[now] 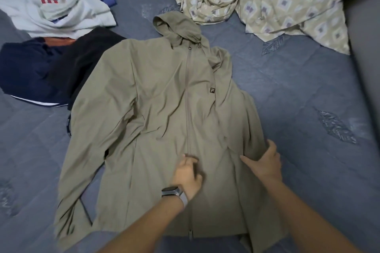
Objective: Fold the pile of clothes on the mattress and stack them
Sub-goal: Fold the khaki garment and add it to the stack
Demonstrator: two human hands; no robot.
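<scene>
Your left hand point(188, 172) pinches the olive jacket point(160, 121) near its zip, anchoring it flat on the mattress point(298, 109). Your right hand point(264, 162), fingers spread, presses the side panel, apparently smoothing it for folding.

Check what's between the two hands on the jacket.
In the head view, only khaki jacket fabric lies between the left hand and right hand: a creased front panel right of the zipper, nothing else on it.

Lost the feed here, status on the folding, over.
Left hand curled on jacket front, right hand flat, open. Jacket spread face up, zipped, unfolded. Pile waiting beside it. Nothing in the way.
</scene>
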